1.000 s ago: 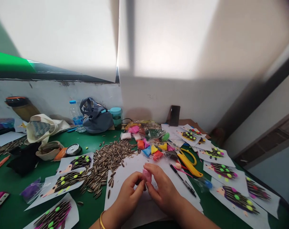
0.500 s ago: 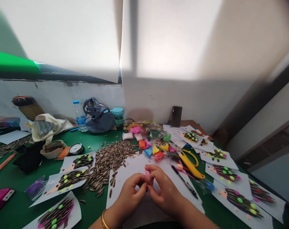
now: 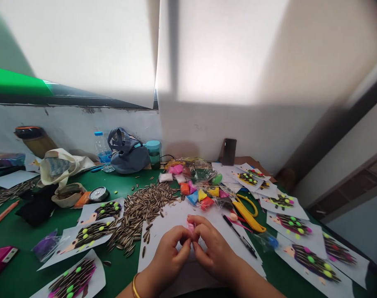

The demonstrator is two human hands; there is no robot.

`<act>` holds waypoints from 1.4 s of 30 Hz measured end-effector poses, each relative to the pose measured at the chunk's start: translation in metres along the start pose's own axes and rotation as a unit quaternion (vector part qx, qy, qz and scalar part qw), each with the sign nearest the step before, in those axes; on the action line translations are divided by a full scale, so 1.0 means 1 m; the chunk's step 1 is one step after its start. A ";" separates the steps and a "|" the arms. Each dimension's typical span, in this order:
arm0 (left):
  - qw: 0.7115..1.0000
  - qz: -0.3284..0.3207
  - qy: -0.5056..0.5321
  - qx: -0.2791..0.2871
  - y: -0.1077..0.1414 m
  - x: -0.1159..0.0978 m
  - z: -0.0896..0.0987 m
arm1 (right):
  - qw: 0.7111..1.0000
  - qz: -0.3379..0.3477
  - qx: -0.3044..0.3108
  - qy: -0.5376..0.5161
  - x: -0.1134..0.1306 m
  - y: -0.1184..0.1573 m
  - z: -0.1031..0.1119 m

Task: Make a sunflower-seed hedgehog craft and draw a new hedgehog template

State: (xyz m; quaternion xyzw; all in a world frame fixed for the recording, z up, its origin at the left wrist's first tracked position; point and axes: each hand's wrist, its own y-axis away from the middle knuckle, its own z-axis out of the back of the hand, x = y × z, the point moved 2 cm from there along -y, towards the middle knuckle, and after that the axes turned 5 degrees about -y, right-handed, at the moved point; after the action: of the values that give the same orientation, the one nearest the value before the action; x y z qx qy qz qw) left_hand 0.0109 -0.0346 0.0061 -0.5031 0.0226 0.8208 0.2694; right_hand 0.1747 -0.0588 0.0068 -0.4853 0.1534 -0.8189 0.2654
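My left hand (image 3: 170, 249) and my right hand (image 3: 213, 248) meet over white paper (image 3: 159, 231) at the front of the table. Between their fingertips is a small packet of pink clay (image 3: 191, 227), pinched from both sides; the fingers hide most of it. A heap of striped sunflower seeds (image 3: 145, 207) lies left of the paper. Beyond my hands sit packets of coloured clay, among them a red one (image 3: 206, 203) and a blue one (image 3: 193, 198). A black pen (image 3: 240, 236) rests on the paper to the right of my right hand.
Paper hedgehogs made with seeds and clay dots lie at left (image 3: 90, 234) and right (image 3: 311, 265). Yellow-handled scissors (image 3: 249, 215) are right of the clay. A phone (image 3: 229, 152), a blue bag (image 3: 129, 155) and a teal-lidded cup (image 3: 154, 154) stand along the wall.
Both hands stay almost in place around the pink packet, with only slight finger movement. The view has shifted very slightly.
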 end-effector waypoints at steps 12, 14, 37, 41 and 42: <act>0.988 -0.062 -0.138 -0.022 0.003 0.002 -0.004 | 0.989 0.080 -0.038 0.120 0.010 -0.006 0.000; 0.988 -0.062 -0.139 -0.028 0.004 0.002 -0.004 | 0.989 0.078 -0.057 0.114 0.013 -0.006 0.000; 0.979 -0.071 -0.190 -0.022 0.003 0.003 -0.008 | 0.991 0.004 -0.062 0.120 0.013 -0.004 -0.007; 0.977 -0.076 -0.199 -0.025 0.003 0.001 -0.009 | 0.994 0.001 -0.064 0.091 0.012 -0.003 -0.008; 0.977 -0.079 -0.198 -0.024 0.003 0.000 -0.009 | 0.995 -0.003 -0.065 0.082 0.012 -0.003 -0.009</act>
State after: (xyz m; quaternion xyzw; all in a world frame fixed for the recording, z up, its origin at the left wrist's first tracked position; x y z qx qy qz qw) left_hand 0.0169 -0.0399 0.0004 -0.3370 -0.0908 0.8804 0.3209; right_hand 0.1617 -0.0635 0.0125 -0.4336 0.2263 -0.8447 0.2174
